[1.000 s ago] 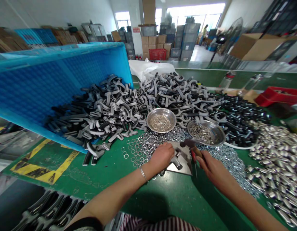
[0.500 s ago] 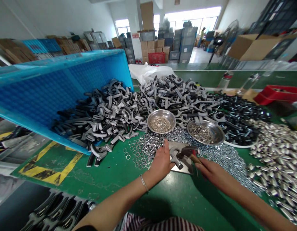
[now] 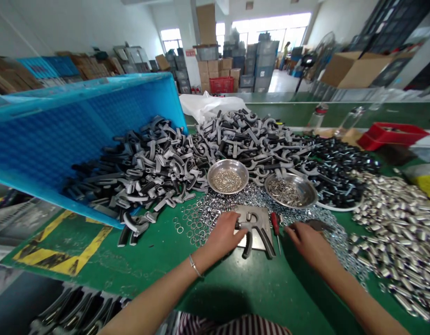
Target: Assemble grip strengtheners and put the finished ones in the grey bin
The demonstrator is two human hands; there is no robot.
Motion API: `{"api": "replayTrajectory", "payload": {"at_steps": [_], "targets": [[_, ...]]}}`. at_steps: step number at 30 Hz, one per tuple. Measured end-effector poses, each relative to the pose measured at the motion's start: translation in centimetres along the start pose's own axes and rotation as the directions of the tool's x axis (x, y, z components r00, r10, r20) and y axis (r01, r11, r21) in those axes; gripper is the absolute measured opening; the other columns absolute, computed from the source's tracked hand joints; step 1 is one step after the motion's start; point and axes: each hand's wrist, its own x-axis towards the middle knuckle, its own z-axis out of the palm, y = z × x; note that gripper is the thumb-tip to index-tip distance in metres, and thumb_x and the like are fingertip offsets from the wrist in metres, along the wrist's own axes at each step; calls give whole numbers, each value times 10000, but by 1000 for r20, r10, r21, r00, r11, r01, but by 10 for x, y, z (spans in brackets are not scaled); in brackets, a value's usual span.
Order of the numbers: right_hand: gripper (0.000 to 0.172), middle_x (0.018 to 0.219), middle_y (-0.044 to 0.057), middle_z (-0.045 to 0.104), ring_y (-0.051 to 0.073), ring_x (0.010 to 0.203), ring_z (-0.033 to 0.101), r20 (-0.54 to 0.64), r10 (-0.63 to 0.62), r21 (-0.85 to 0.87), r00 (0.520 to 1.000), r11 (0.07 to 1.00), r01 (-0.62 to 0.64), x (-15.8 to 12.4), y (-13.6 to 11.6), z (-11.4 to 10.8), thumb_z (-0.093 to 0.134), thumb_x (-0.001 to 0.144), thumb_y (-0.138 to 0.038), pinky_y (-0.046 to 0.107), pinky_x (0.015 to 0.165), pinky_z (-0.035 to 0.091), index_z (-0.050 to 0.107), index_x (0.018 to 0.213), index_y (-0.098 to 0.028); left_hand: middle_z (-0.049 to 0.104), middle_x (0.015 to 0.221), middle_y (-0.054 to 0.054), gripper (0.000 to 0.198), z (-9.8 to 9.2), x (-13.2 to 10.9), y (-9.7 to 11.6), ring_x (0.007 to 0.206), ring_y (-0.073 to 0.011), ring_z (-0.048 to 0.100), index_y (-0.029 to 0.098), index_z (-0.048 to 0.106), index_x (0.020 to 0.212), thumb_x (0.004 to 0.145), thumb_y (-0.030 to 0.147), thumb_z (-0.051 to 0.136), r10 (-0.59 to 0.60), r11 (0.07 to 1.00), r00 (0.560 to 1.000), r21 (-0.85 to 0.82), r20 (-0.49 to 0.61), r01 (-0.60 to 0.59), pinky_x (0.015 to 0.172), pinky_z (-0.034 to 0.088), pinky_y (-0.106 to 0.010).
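My left hand (image 3: 224,236) grips a grey plier-like tool (image 3: 254,227) with a curved jaw and two black-padded handles by its side. The tool lies over a flat metal plate (image 3: 265,214), its handles spread toward me. A small metal cylinder (image 3: 248,217) sits by the jaw. Just right of the plate lies a red-handled screwdriver (image 3: 275,224), blade toward me. My right hand (image 3: 309,244) is low over the table beside it, fingers apart and loosely bent, apparently holding nothing. Behind that hand rests a dark hammer head (image 3: 321,225); its handle is mostly hidden.
A tipped blue crate (image 3: 92,111) spills grey tool parts (image 3: 159,163) at left. Two steel bowls of small parts (image 3: 228,190) (image 3: 307,201) stand behind the plate. Loose rings (image 3: 197,222), black parts (image 3: 340,163) and metal cylinders (image 3: 403,228) surround the work area; a red bin (image 3: 392,136) stands behind.
My right hand has moved the hammer away from the tool to the right and set it down. The tool now lies turned with its handles toward me.
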Motion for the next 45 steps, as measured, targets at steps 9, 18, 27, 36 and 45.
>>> {"api": "replayTrajectory", "payload": {"at_steps": [9, 18, 27, 36, 45], "targets": [[208, 804, 95, 722, 231, 679, 704, 77, 90, 225, 993, 969, -106, 21, -24, -4, 503, 927, -400, 339, 663, 524, 521, 950, -194, 574, 1192, -128, 441, 19, -7, 11, 1158, -307, 498, 154, 571, 1178, 780, 325, 656, -30, 985, 998, 171, 63, 18, 1056, 354, -448], [275, 754, 31, 734, 219, 599, 693, -46, 60, 905, 997, 424, 16, 23, -90, 13, 580, 910, -511, 358, 591, 577, 519, 946, -245, 542, 1220, -102, 449, 13, -8, -3, 1170, -294, 466, 180, 530, 1207, 824, 379, 653, -28, 998, 995, 62, 91, 22, 1034, 361, -446], [252, 761, 31, 745, 226, 612, 700, -61, 54, 853, 997, 522, 24, 31, -89, 34, 545, 930, -508, 340, 582, 557, 536, 936, -256, 542, 1209, -95, 471, 20, -7, -6, 1141, -292, 469, 186, 515, 1210, 820, 395, 676, -16, 998, 998, 64, 62, 12, 1008, 362, -457], [293, 805, 99, 686, 271, 724, 666, -197, -165, 440, 966, 866, 237, 32, -96, 42, 474, 941, -490, 376, 681, 487, 555, 911, -210, 549, 1180, -102, 441, 20, -6, -4, 1102, -281, 484, 172, 526, 1189, 836, 400, 661, -17, 995, 999, 97, 50, 12, 967, 385, -439], [212, 691, -22, 611, 142, 550, 538, -206, -133, 776, 969, 581, 245, 24, -95, -21, 417, 992, -443, 260, 544, 429, 497, 959, -249, 553, 1224, -117, 500, 15, -9, 2, 1130, -295, 482, 168, 524, 1248, 852, 445, 651, -46, 992, 995, 123, 85, 35, 983, 382, -453]]}}
